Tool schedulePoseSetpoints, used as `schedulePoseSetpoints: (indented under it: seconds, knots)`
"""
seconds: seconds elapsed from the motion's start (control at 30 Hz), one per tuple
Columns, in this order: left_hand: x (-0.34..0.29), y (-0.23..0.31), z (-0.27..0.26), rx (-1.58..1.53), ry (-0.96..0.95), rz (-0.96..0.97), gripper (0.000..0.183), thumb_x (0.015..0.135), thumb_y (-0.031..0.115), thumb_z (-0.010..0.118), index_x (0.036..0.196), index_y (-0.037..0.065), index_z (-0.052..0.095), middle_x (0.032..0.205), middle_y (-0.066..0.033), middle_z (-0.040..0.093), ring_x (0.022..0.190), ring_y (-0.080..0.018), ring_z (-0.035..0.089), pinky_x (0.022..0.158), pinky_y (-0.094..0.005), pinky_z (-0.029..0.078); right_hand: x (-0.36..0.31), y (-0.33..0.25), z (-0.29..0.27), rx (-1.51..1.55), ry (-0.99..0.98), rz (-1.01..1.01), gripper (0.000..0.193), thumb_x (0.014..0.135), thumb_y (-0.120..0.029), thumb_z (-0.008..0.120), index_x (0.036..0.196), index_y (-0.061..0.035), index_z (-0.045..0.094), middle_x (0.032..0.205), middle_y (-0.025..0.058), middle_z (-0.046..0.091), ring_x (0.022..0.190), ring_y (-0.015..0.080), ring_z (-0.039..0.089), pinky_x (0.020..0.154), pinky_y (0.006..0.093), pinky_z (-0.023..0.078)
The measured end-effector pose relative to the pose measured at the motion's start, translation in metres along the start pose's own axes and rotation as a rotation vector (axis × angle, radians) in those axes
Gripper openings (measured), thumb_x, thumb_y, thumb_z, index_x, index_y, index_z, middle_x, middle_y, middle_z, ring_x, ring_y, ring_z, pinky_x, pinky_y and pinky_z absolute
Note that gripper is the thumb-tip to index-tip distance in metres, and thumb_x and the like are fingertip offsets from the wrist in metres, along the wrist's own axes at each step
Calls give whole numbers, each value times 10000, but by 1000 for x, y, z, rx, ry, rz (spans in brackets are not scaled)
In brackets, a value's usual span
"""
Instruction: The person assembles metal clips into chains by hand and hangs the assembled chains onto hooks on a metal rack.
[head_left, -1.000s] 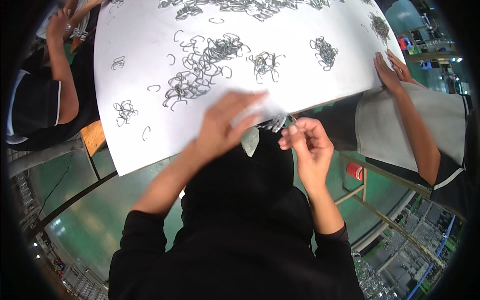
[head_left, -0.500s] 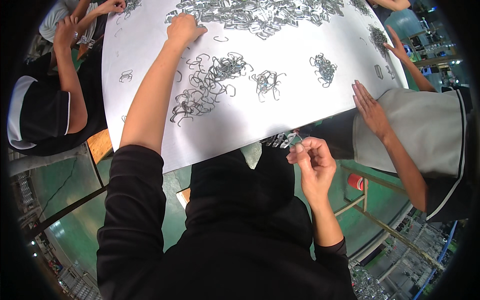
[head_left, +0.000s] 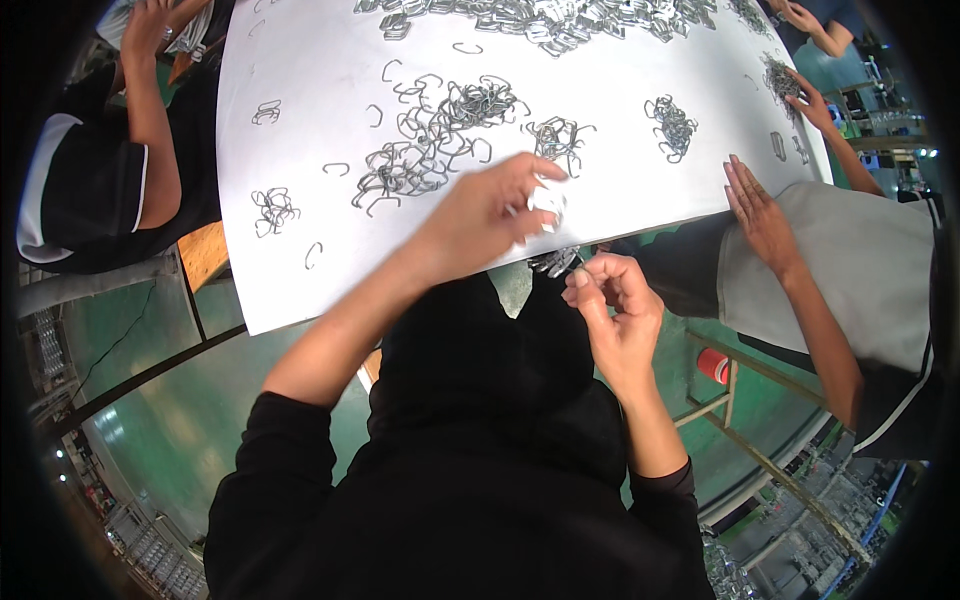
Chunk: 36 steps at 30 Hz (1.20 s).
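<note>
My left hand, slightly blurred, is over the white table's front edge. Its fingers are closed around shiny flat metal pieces; their exact form is smeared. Just off the edge, my right hand pinches a thin wire between thumb and forefinger, mostly hidden by the fingertips. Beside those fingertips, below the left hand, is a cluster of shiny metal pieces; what supports it I cannot tell. Bent C-shaped wire hooks lie loosely heaped on the table, with a smaller heap behind my left hand.
A large pile of flat metal buckles covers the table's far side. More hooks lie in a heap at right and a small group at left. A co-worker's hand rests at the right edge; other people sit around the table.
My left hand has come back from the far buckle pile toward my right hand, carrying shiny metal pieces. My right hand has stayed nearly in place, still pinching. The view has shifted slightly.
</note>
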<state>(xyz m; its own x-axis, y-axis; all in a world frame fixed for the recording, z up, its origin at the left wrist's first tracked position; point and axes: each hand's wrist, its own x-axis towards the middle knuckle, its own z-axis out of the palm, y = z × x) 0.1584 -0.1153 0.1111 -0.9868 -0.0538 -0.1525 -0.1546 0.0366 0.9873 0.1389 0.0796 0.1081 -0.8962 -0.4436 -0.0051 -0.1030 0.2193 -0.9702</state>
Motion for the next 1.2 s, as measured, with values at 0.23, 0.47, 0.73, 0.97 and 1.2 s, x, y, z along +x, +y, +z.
schedulePoseSetpoints:
  seconds: [0.23,0.47,0.73,0.97,1.2]
  knots:
    - [-25,0,13,-74,63,-17,230,892,102,568,1120,81,583,751,39,549,666,-33,484,561,-194,425,2,-1,6,-43,-59,-7,96,820,-34,640,880,24,590,746,47,622,654,72,572,616,225,494]
    - [-34,9,12,98,44,47,350,884,87,568,1234,104,561,802,14,595,655,-43,494,569,-198,436,1,-3,12,-140,-59,-80,101,812,-32,640,877,20,583,748,67,624,645,109,597,612,240,503]
    - [-40,-9,22,112,192,194,359,829,21,590,1184,64,566,1012,-92,662,742,-143,620,638,-262,495,2,0,17,-260,-71,-56,102,812,-29,636,888,18,587,768,82,628,641,126,616,600,257,516]
    - [-42,-37,30,184,360,265,132,785,48,660,917,50,666,780,-86,648,690,-178,622,584,-295,484,5,20,19,-390,-136,-94,101,822,-68,650,855,5,589,749,68,616,635,122,600,580,250,497]
    - [-48,-56,27,343,364,357,115,762,73,669,874,80,645,771,-62,643,696,-233,615,613,-331,493,51,-3,16,-391,-89,-103,78,859,-75,603,881,-1,590,737,41,570,621,90,528,538,213,413]
